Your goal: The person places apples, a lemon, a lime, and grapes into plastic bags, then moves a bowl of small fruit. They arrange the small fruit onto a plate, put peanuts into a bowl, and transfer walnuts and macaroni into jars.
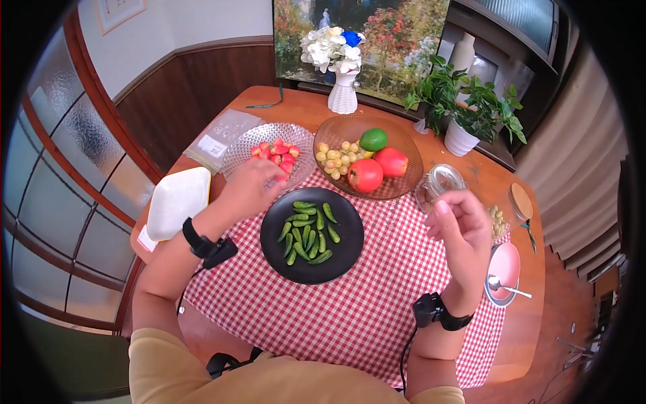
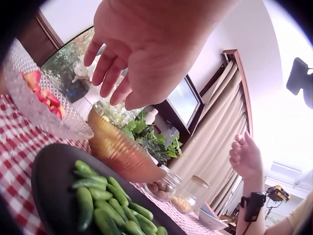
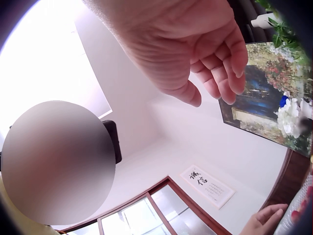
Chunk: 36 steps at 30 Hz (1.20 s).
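My left hand hovers between a clear cut-glass bowl of small red-and-yellow fruits and a black plate. Its fingertips overlap the bowl's near rim in the head view. In the left wrist view that hand has relaxed fingers and an empty palm. Several small green cucumbers lie on the black plate. My right hand is raised on the right, near a glass jar. The right wrist view shows this hand with loosely bent fingers and nothing in them.
An amber bowl holds grapes, red fruits and a green one. A white tray stands left. A pink bowl with a spoon and a wooden-lidded jar stand right. Behind are a flower vase and potted plant.
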Each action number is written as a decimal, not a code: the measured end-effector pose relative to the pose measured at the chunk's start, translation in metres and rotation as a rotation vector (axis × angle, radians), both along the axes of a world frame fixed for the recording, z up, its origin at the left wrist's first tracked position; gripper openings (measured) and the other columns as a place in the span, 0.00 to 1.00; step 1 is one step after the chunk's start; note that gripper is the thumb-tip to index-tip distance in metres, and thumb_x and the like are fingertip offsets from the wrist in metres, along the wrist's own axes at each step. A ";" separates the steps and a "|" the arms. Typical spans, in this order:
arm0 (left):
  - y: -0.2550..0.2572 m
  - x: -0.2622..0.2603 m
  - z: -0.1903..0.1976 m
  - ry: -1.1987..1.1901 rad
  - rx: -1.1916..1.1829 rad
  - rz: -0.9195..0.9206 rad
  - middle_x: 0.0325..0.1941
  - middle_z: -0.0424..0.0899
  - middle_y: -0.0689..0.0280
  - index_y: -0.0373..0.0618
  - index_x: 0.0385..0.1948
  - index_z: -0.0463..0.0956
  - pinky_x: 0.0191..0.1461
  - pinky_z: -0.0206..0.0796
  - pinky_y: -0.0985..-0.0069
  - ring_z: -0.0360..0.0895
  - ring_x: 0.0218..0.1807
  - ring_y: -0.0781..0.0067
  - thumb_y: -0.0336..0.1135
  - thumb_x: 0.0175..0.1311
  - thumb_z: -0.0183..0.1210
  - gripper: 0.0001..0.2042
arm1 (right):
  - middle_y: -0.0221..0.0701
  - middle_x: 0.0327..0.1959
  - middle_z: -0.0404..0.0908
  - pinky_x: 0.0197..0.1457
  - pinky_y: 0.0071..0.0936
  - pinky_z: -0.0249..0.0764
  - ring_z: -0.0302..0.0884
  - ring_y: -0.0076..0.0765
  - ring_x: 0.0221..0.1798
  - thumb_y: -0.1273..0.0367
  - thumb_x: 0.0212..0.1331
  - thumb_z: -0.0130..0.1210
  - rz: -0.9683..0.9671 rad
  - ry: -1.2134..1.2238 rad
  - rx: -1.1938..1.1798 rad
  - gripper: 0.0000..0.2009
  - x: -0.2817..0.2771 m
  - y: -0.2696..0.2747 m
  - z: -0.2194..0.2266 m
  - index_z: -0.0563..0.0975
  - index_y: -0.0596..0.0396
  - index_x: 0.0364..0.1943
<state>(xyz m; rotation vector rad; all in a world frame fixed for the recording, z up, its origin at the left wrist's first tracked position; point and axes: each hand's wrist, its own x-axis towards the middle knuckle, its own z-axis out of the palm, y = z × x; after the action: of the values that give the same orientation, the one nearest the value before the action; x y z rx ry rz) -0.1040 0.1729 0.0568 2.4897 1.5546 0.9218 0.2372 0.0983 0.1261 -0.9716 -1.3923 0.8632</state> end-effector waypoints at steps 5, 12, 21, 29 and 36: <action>-0.028 0.013 -0.023 0.006 -0.063 -0.152 0.41 0.80 0.57 0.40 0.39 0.79 0.52 0.67 0.63 0.76 0.46 0.54 0.35 0.56 0.63 0.12 | 0.25 0.22 0.77 0.29 0.17 0.66 0.72 0.16 0.26 0.65 0.61 0.59 0.093 -0.228 -0.158 0.10 0.001 0.051 -0.054 0.77 0.58 0.30; -0.052 0.024 -0.051 0.100 -0.301 -0.219 0.66 0.60 0.46 0.40 0.63 0.63 0.69 0.53 0.57 0.59 0.67 0.45 0.54 0.50 0.68 0.41 | 0.43 0.28 0.82 0.41 0.40 0.73 0.79 0.50 0.34 0.53 0.56 0.56 0.286 -1.002 -0.337 0.19 -0.024 0.068 -0.096 0.81 0.58 0.30; -0.051 0.032 -0.067 0.172 -0.373 -0.223 0.71 0.49 0.40 0.44 0.69 0.51 0.73 0.45 0.52 0.48 0.72 0.38 0.64 0.45 0.66 0.52 | 0.39 0.23 0.80 0.36 0.34 0.74 0.80 0.40 0.28 0.54 0.63 0.51 0.318 -0.956 -0.478 0.20 -0.035 0.081 -0.134 0.81 0.59 0.30; -0.049 0.032 -0.073 0.156 -0.366 -0.251 0.70 0.51 0.43 0.43 0.68 0.53 0.73 0.45 0.53 0.50 0.72 0.40 0.61 0.45 0.67 0.50 | 0.29 0.16 0.76 0.22 0.22 0.72 0.74 0.25 0.15 0.56 0.65 0.51 0.421 -0.642 -0.688 0.21 -0.028 0.089 -0.143 0.78 0.59 0.23; -0.049 0.034 -0.076 0.067 -0.372 -0.249 0.67 0.56 0.46 0.42 0.66 0.56 0.72 0.48 0.54 0.53 0.70 0.43 0.56 0.47 0.69 0.46 | 0.29 0.15 0.76 0.20 0.22 0.71 0.73 0.24 0.14 0.55 0.65 0.51 0.435 -0.604 -0.697 0.21 -0.026 0.090 -0.144 0.77 0.58 0.22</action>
<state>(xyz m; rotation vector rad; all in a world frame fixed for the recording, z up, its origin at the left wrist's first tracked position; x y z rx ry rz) -0.0697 0.1238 -0.0187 2.3879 1.2535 0.4686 0.2111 0.1888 -0.0182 -1.5765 -1.9038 1.5260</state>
